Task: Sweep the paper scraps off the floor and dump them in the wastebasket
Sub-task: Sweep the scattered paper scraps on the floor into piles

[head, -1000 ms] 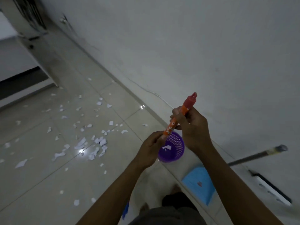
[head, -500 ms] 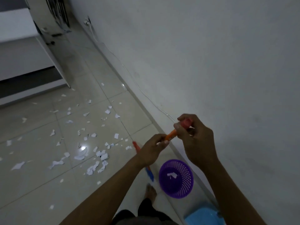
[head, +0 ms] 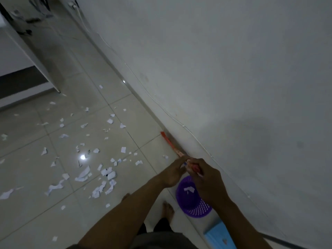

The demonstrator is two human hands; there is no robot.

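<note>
Several white paper scraps (head: 84,175) lie scattered over the pale tiled floor (head: 36,212) at left and centre. My left hand (head: 172,174) and my right hand (head: 206,180) are close together, both closed around an orange broom handle (head: 171,145). The handle slants away from my hands toward the foot of the wall, and its red end is near the skirting. A purple mesh wastebasket (head: 195,207) stands just below my right hand with a scrap inside. The broom's head is hidden.
A blue dustpan (head: 220,237) lies by the wall at bottom right. My bare foot (head: 168,210) is left of the basket. A white cable (head: 161,106) runs along the wall. White furniture (head: 34,56) stands at the upper left.
The handle has gone from upright in front of me to slanting low along the wall. Both hands dropped with it, and the view tilted down, showing the basket nearer my feet.
</note>
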